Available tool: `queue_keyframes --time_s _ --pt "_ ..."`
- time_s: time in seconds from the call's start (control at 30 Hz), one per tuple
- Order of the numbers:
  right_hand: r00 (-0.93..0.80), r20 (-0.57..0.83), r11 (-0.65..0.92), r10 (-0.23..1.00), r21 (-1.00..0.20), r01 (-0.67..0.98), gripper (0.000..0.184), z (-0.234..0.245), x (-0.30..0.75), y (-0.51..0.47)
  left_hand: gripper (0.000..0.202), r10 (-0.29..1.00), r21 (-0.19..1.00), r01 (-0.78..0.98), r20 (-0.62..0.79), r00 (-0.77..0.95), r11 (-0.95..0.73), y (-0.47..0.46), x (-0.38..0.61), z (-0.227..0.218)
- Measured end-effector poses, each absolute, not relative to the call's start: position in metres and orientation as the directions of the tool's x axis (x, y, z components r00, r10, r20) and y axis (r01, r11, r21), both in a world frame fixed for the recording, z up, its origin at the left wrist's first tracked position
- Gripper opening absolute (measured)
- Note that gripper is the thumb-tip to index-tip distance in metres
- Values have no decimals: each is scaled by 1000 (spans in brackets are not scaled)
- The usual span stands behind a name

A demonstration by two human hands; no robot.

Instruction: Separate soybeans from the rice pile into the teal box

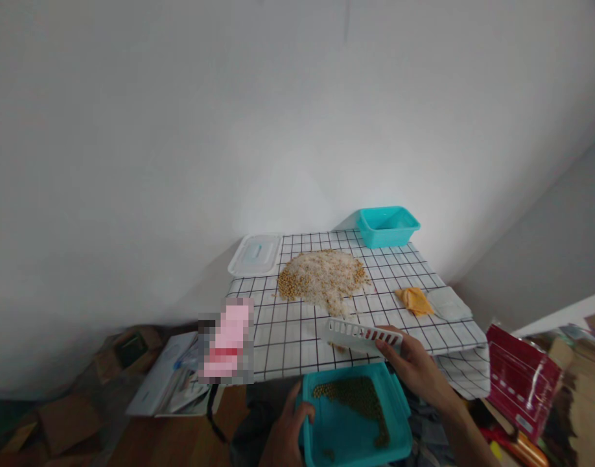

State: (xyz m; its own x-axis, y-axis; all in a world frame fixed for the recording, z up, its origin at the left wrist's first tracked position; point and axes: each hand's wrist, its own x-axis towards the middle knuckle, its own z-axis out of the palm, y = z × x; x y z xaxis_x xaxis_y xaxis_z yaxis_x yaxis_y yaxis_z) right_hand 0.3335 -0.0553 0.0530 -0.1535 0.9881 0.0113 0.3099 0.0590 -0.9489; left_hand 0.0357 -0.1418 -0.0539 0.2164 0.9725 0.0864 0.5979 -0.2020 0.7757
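My left hand [291, 425] is closed on the left rim of a teal plastic container [336, 433], held below the table's front edge. Small round beans [358, 395] lie in it, mostly along the far and right sides. My right hand [410, 363] grips the right end of a white slotted basket [353, 333], tilted just above the container's far edge. Whether the basket holds anything is hidden by its side wall. Beyond it, a mixed heap of pale rice-like grains and yellow beans [321, 275] spreads over the checked tablecloth [282, 334].
A second teal container [389, 235] stands at the back right. A translucent lid [256, 254] lies at the back left. An orange cloth [415, 301] and a clear plastic piece [450, 305] rest on the right. A red package [520, 379] is beside the table; a blurred pink object [230, 340] sits front left.
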Motion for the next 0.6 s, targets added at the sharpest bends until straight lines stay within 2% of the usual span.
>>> queue_keyframes --time_s 0.4,0.6 --pt "-179 24 76 984 -953 292 39 56 335 -58 50 973 800 567 84 215 -195 -142 39 -46" --pt "-187 -14 35 982 -966 256 42 55 338 -60 49 973 784 585 104 207 -208 -143 40 -48"
